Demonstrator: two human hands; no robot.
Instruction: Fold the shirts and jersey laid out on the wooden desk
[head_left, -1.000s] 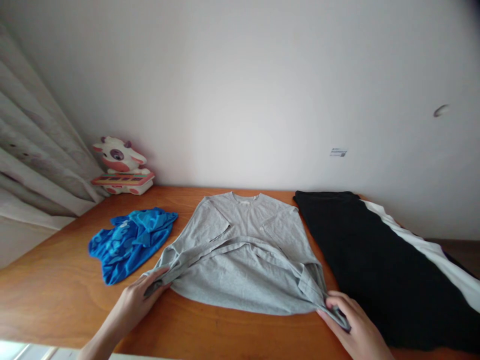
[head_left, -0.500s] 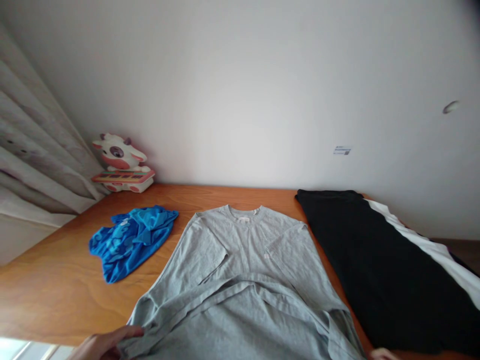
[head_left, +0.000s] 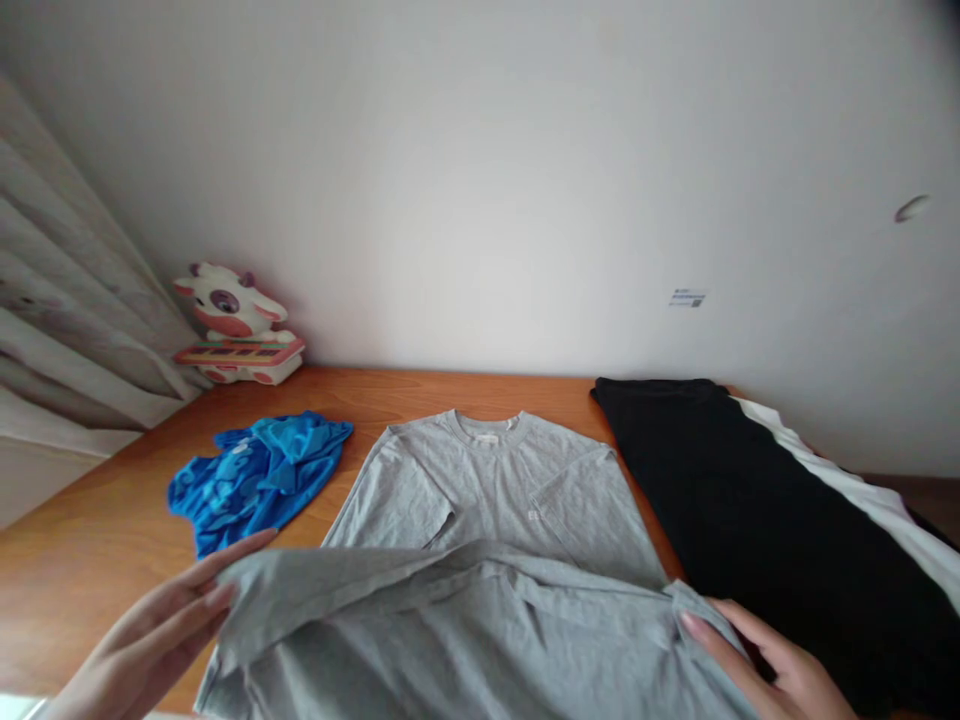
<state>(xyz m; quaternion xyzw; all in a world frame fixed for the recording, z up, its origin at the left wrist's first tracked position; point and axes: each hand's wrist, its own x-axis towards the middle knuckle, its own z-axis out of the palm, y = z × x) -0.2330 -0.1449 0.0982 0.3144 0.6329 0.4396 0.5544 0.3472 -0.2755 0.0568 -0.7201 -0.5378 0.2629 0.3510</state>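
The gray shirt [head_left: 480,610] is in the middle of the brown surface [head_left: 420,388]; its neck points at the wall [head_left: 480,180], and its two short sleeves are folded in over its front; its near part is lifted up, and the open bottom makes a wide, low arch with folds in it.

The left hand [head_left: 176,612] is at the near left corner of the shirt, with the thumb in front of the cloth and a long finger by the top edge; its fingers are quite straight, and I cannot tell if it grips the cloth; the right hand [head_left: 739,640] is at the near right corner of the shirt and pinches a bunched bit of its edge.

The blue cloth [head_left: 262,478] is in a messy heap to the left of the shirt, near it but not touching; the cow toy [head_left: 236,325], with its little keys, sits behind the shirt and far to its left; the curtain [head_left: 67,300] hangs even more to the left.

The black cloth [head_left: 757,520] lies flat just to the right of the shirt; the white cloth [head_left: 855,490] shows past it, more to the right of the shirt; a small sticker [head_left: 688,298] is on the wall, behind the shirt and to its right.
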